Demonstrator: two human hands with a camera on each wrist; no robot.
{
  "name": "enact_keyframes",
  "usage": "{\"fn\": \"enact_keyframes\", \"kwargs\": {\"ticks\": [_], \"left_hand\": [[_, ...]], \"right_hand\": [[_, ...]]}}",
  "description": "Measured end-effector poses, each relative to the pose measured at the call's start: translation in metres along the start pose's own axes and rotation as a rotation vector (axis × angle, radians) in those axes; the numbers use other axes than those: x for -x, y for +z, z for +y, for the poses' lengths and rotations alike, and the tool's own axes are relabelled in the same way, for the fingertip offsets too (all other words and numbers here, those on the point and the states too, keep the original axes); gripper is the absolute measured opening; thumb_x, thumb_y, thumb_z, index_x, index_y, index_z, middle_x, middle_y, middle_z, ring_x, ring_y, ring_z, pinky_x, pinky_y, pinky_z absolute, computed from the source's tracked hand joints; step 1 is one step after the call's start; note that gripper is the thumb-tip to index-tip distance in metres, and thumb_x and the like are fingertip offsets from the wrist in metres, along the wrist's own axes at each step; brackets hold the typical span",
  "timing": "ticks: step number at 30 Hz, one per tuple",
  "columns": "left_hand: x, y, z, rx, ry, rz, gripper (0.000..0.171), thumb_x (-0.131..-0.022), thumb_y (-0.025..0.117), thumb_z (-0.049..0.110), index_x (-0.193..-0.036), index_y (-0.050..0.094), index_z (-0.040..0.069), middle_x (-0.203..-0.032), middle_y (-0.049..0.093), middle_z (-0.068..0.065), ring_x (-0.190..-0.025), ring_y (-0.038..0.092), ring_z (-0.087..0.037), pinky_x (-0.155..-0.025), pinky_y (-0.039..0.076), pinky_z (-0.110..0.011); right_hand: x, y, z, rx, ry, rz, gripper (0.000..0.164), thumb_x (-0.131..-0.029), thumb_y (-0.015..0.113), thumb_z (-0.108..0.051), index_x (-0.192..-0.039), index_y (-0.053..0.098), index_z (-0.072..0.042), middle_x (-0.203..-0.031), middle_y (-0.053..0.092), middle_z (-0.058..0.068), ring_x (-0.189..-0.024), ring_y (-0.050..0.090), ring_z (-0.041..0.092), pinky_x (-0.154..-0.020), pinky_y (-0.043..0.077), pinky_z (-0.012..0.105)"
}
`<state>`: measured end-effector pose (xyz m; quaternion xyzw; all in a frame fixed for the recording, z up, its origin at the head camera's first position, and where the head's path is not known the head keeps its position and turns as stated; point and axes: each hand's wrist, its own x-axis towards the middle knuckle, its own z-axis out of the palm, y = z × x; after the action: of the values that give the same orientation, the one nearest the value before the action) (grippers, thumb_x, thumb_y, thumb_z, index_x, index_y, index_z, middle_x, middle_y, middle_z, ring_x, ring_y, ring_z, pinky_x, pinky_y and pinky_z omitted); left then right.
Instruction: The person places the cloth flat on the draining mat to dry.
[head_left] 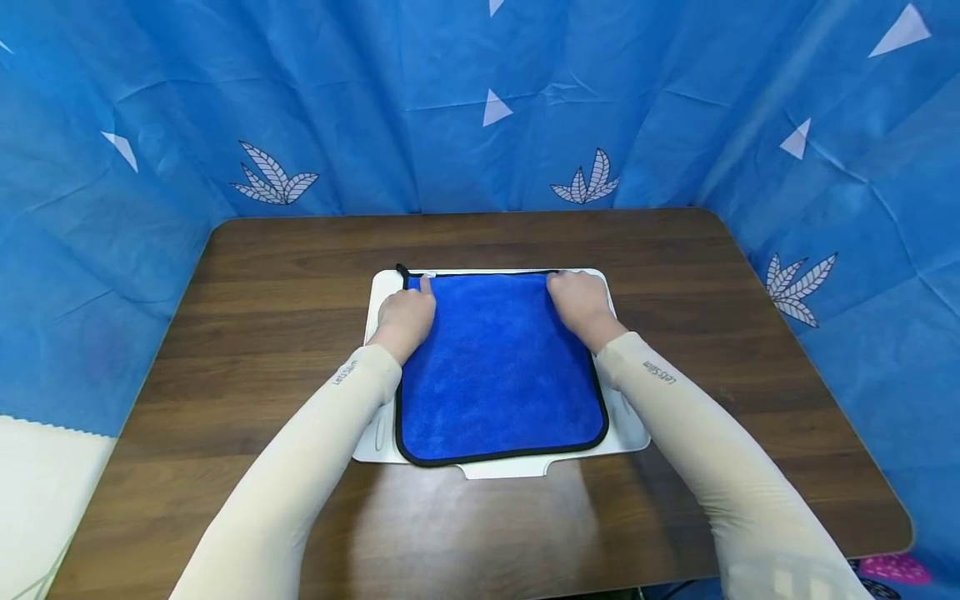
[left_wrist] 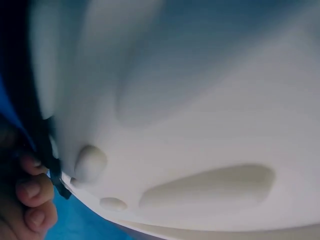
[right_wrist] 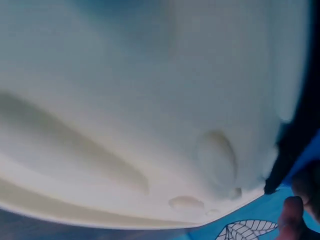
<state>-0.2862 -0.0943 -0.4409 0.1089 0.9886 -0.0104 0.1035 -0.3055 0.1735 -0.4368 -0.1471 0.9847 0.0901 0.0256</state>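
Observation:
A blue cloth (head_left: pixel 495 367) with black edging lies spread over a white plastic board (head_left: pixel 506 468). My left hand (head_left: pixel 407 317) grips the cloth near its far left corner, thumb pointing away from me. At the far right corner, my right hand (head_left: pixel 581 298) holds the cloth's edge. The left wrist view shows curled fingertips (left_wrist: pixel 37 200) beside the black edging, close over the board (left_wrist: pixel 210 125). In the right wrist view, the board (right_wrist: pixel 125 100) fills most of the picture, and fingers (right_wrist: pixel 290 215) appear in the lower right corner by the edging.
The board rests on a brown wooden table (head_left: pixel 285 292) with rounded corners. Blue patterned curtains (head_left: pixel 450 100) stand around its back and sides. A small black loop (head_left: pixel 402 270) sticks out at the cloth's far left corner. White fabric (head_left: pixel 52 475) hangs at the left.

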Motion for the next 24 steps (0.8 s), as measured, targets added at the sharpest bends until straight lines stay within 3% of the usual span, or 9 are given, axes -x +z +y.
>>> {"fn": "enact_keyframes", "kwargs": {"ticks": [4, 11, 17, 24], "left_hand": [[-0.001, -0.001, -0.002, 0.008, -0.008, -0.026, 0.056, -0.102, 0.037, 0.007, -0.155, 0.023, -0.003, -0.113, 0.070, -0.023, -0.089, 0.070, -0.032, -0.072, 0.059, -0.047], [0.007, -0.005, -0.005, 0.114, -0.026, -0.023, 0.060, -0.102, 0.037, 0.019, -0.154, 0.022, -0.005, -0.132, 0.061, -0.026, -0.113, 0.063, -0.040, -0.092, 0.053, -0.050], [0.023, -0.001, -0.002, 0.079, 0.012, 0.057, 0.067, -0.101, 0.044, 0.030, -0.153, 0.025, -0.008, -0.127, 0.063, -0.028, -0.110, 0.064, -0.043, -0.090, 0.054, -0.051], [0.047, 0.011, -0.002, 0.139, 0.023, 0.203, 0.065, -0.099, 0.052, 0.033, -0.150, 0.036, -0.004, -0.125, 0.061, -0.031, -0.110, 0.061, -0.045, -0.091, 0.054, -0.051]], "right_hand": [[0.002, 0.000, 0.001, -0.037, 0.015, -0.035, 0.026, -0.104, 0.044, -0.013, -0.112, 0.066, -0.002, -0.101, 0.070, 0.018, -0.086, 0.070, 0.035, -0.073, 0.059, 0.049], [0.015, 0.004, 0.003, -0.092, 0.027, -0.053, 0.052, -0.104, 0.044, -0.032, -0.149, 0.043, -0.006, -0.143, 0.054, 0.020, -0.119, 0.059, 0.043, -0.089, 0.054, 0.058], [0.032, 0.013, -0.001, -0.104, 0.003, -0.031, 0.063, -0.103, 0.044, -0.045, -0.155, 0.034, -0.012, -0.150, 0.047, 0.019, -0.129, 0.050, 0.043, -0.095, 0.050, 0.059], [0.052, 0.019, -0.013, -0.140, 0.002, 0.021, 0.065, -0.100, 0.045, -0.052, -0.155, 0.036, -0.018, -0.148, 0.049, 0.017, -0.128, 0.049, 0.041, -0.098, 0.047, 0.059]]}}
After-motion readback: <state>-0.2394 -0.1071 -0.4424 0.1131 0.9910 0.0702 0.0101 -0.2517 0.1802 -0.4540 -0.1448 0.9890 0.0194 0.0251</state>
